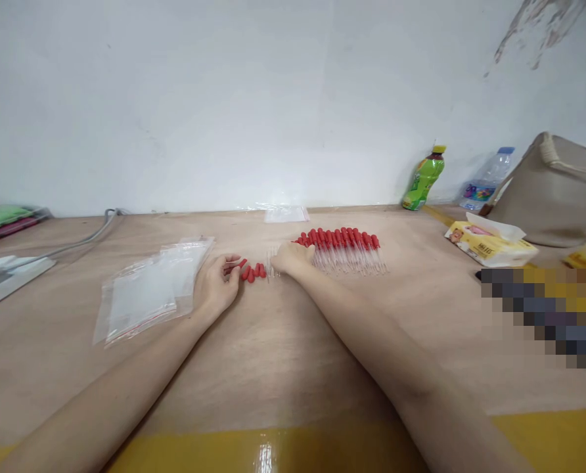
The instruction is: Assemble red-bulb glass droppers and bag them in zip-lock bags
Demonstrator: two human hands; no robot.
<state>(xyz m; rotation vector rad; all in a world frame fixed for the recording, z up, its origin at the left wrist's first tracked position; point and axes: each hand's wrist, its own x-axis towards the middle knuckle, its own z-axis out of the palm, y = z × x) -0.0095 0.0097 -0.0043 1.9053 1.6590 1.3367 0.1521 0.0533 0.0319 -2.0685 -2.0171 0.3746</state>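
My left hand pinches a red rubber bulb between thumb and fingers. Several more red bulbs lie loose on the table just to its right. Closed and turned down, my right hand rests over a row of thin clear tubes; whatever its fingers grip is hidden. To its right is a long row of droppers, red bulbs at the back and clear slender tubes pointing toward me. Clear zip bags with red seal lines lie in a stack left of my left hand.
A small bag lies by the wall. At right are a green bottle, a clear bottle, a tissue pack and a beige bag. A grey cable and green items sit at left.
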